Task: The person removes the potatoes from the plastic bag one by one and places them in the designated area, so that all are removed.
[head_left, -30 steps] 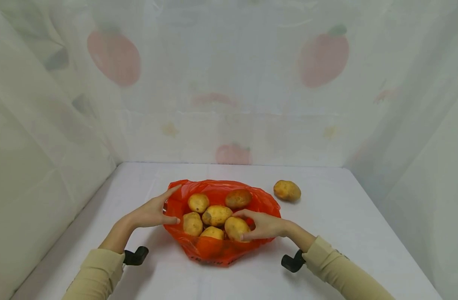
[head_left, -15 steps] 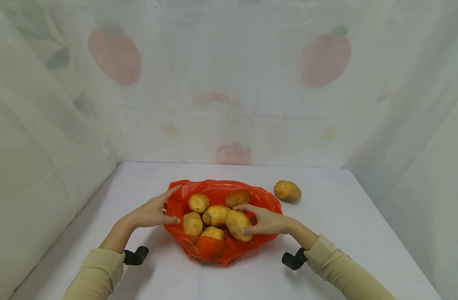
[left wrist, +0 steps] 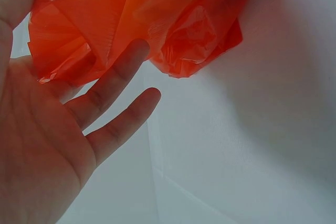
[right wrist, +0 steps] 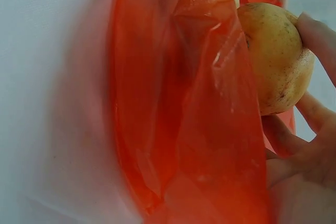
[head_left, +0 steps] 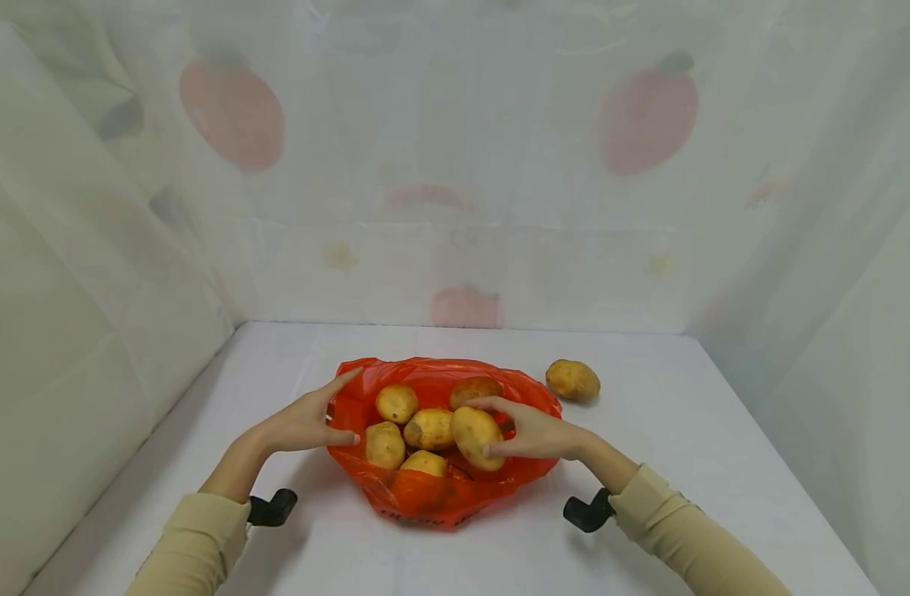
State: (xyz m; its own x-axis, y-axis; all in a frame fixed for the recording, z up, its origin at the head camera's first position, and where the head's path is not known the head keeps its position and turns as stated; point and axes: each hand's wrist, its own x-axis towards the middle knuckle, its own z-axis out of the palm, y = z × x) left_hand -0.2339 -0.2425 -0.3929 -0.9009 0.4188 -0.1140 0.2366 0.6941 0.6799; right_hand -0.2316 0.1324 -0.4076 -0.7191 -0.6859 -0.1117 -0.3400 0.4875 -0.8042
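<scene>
A red plastic bag (head_left: 395, 494) lies wide open on the table, with several potatoes inside, among them one at the left (head_left: 384, 445) and one near the middle (head_left: 429, 429). Over its right part my right hand (head_left: 532, 432) grips a yellow potato (head_left: 477, 439) between thumb and fingers; the right wrist view shows this potato (right wrist: 275, 59) above the bag's side. My left hand (head_left: 301, 422) rests at the bag's left rim, fingers spread. From the left wrist, its extended fingers (left wrist: 113, 90) lie along the outside of the red plastic.
A single potato (head_left: 573, 381) lies on the white table (head_left: 686, 463), behind and right of the bag. White curtains (head_left: 536, 273) printed with fruit enclose the back and both sides. A black wrist mount (head_left: 590, 511) sticks out by the right sleeve, another (head_left: 272, 507) by the left.
My right hand has lifted the gripped potato up and slightly away from the bag's near side, tilting it more upright. The left hand and the bag have stayed about where they were.
</scene>
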